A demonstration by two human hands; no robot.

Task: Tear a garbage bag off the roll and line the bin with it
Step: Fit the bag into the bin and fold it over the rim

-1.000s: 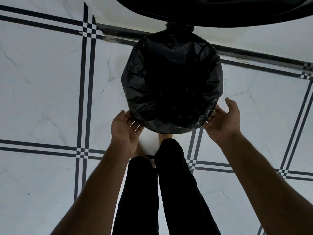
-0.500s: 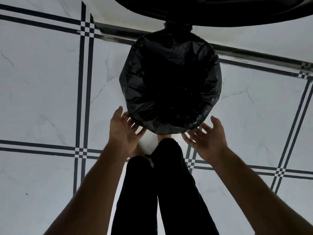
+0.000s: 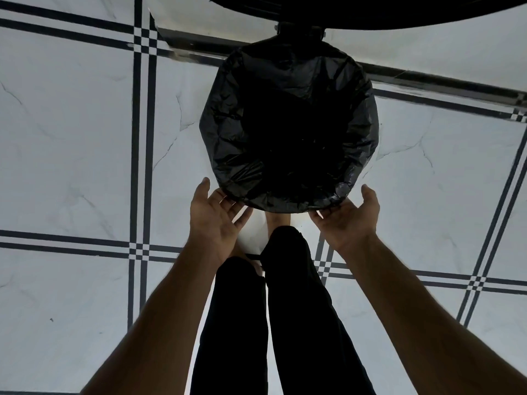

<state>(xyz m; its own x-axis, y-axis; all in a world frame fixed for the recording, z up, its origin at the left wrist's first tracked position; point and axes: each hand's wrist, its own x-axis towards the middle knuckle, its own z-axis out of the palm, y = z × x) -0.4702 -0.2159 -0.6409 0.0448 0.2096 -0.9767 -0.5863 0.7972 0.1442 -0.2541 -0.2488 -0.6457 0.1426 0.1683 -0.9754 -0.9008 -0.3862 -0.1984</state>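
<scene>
The black garbage bag [image 3: 288, 124] was found draped over the rim of the bin [image 3: 336, 205] on the tiled floor [image 3: 71, 166]; lining judged nearly complete. Left hand [image 3: 215, 220] and right hand [image 3: 349, 219] were spread, palms up, at the near rim, gripping nothing. The roll was not seen.

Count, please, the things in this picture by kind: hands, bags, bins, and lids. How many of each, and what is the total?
Hands: 2, the left hand and the right hand
Bags: 1, the black garbage bag
Bins: 1, the bin under the bag, almost fully covered
Lids: 1, the dark lid raised at the top
Total: 5
</scene>
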